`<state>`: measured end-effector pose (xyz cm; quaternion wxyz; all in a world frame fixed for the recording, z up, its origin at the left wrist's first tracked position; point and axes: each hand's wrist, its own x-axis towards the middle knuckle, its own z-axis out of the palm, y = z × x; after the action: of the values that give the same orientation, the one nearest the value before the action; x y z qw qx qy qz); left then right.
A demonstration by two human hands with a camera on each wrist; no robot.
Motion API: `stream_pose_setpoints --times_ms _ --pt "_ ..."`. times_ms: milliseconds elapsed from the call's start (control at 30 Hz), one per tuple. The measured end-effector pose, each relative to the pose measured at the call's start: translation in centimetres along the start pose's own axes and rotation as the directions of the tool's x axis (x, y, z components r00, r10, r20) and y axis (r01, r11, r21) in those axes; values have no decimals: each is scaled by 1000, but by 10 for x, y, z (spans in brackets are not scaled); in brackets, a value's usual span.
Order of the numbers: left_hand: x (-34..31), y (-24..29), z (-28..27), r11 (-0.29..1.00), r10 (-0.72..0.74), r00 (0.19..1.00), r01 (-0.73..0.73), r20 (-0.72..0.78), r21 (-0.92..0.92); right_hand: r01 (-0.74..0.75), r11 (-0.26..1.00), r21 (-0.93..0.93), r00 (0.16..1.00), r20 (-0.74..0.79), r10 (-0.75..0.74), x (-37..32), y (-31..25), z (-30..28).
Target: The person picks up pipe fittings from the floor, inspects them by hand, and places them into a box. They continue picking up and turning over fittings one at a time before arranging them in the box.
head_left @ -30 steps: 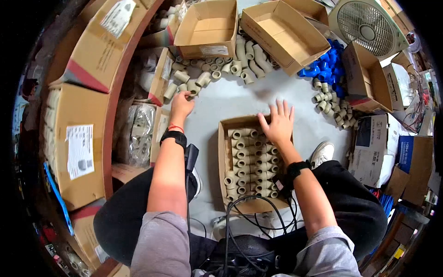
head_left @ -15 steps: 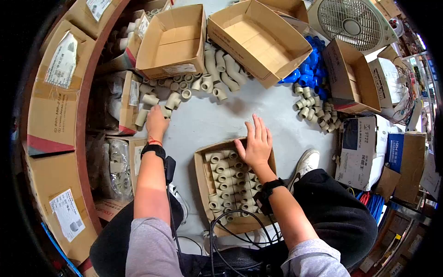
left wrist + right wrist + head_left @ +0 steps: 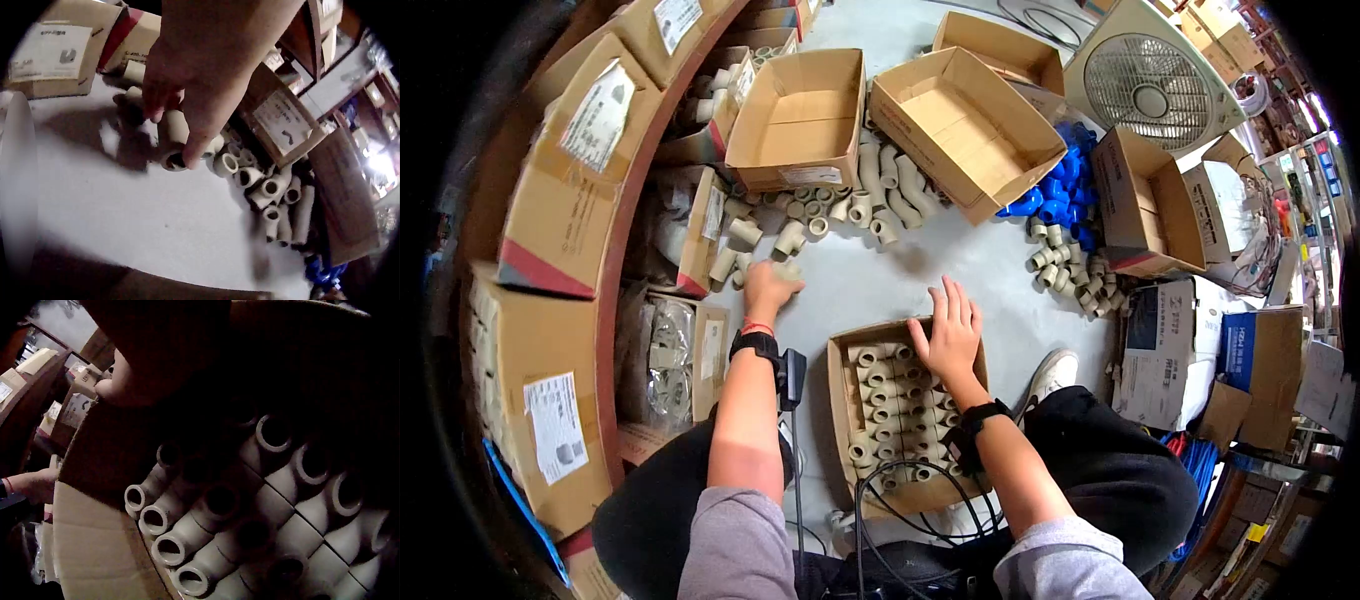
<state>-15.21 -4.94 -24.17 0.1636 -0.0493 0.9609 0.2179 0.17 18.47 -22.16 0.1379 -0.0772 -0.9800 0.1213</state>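
Note:
In the head view my left hand (image 3: 768,292) is at the near left end of the loose pipe fittings (image 3: 791,238). It pinches a beige fitting (image 3: 787,271); the left wrist view shows the thumb and fingers around that fitting (image 3: 174,128), beside other loose ones. My right hand (image 3: 952,343), fingers spread, rests at the far edge of an open cardboard box (image 3: 837,375). Rows of beige fittings (image 3: 887,413) fill much of this box. In the right wrist view the fittings (image 3: 201,534) lie in rows below the dark hand.
Empty cartons (image 3: 797,120) stand beyond the loose fittings. Blue fittings (image 3: 1055,205) and small beige ones (image 3: 1068,268) are piled at the right, near a fan (image 3: 1150,98). Shelved boxes (image 3: 565,210) line the left side. A black cable (image 3: 860,500) loops over the near box edge.
The head view has shifted. My left hand has drawn back a little from the loose fittings, and a beige fitting now shows in its fingers. My right hand stays at the box edge.

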Motion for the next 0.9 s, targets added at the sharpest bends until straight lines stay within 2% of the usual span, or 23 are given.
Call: stream_pose_setpoints --times_ms 67,100,167,200,267,333,400,433,467,533,600,633,700,733,800,867,900 --pt "-17 18 -12 972 -56 996 71 73 -223 11 1000 15 1000 3 -11 -2 0 -3" --pt "-17 13 -2 909 -74 995 98 74 -405 16 1000 26 1000 11 -16 -2 1 -3" --pt "-28 21 -1 788 -20 994 82 108 -610 35 999 41 999 -20 -34 -2 0 -6" --pt "-33 26 -3 709 14 993 73 118 -701 17 994 110 1000 8 -18 0 1 -7" --pt "-44 34 -9 572 147 964 99 221 -814 -22 970 244 997 74 4 0 3 -11" --pt "-80 57 -34 409 322 903 140 286 -902 37 937 347 999 23 -48 3 1 -26" --pt "-101 62 -40 415 449 837 113 311 -903 64 906 419 996 27 -83 6 -9 -44" --pt "-108 60 -39 428 494 813 82 309 -900 -88 803 590 975 217 -52 8 -11 -43" --pt "-114 57 -36 443 536 785 53 312 -895 -213 643 736 938 338 -76 9 -14 -46" --pt "-122 52 -31 466 530 770 85 355 -881 -493 247 834 817 541 -199 10 -18 -52" --pt "-132 47 -25 498 504 761 131 409 -857 -454 275 847 811 521 -267 5 -22 -57" --pt "-138 45 -25 478 489 736 223 468 -850 -431 290 854 803 510 -309 3 -25 -59" --pt "-147 39 -23 467 494 710 270 502 -842 -391 323 862 774 498 -392 0 -29 -60" --pt "-149 36 -23 465 496 694 294 521 -835 -470 292 833 733 553 -396 -3 -30 -62" --pt "-152 28 -21 493 490 659 331 571 -804 -406 331 852 762 515 -391 -8 -34 -56" --pt "-151 20 -19 525 504 606 350 615 -776 -399 457 795 710 583 -394 -13 -36 -56" --pt "-151 17 -18 577 444 637 336 631 -745 -390 516 762 685 615 -391 -15 -38 -56"
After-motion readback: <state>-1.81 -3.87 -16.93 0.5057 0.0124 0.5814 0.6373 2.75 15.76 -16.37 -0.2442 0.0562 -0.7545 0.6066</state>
